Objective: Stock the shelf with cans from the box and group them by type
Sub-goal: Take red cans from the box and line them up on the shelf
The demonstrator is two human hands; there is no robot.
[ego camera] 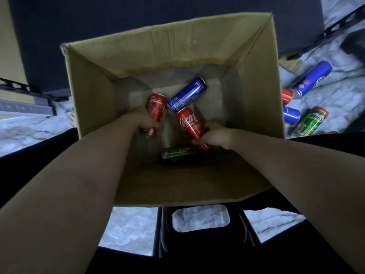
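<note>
I look down into an open cardboard box (94,107). Both arms reach inside. My left hand (145,120) grips a red cola can (156,105) near the box's left wall. My right hand (215,136) grips the lower end of a second red Coca-Cola can (189,123). A blue Pepsi can (187,94) lies on its side between and behind them. A green can (180,155) lies on the box floor in shadow, below my right hand.
On the pale marbled floor right of the box lie several cans: a tall blue one (312,78), a red one (286,96), a short blue one (291,115) and a green Milo can (310,120). A dark stool (199,240) shows below the box. Black shelf rails stand at left and top right.
</note>
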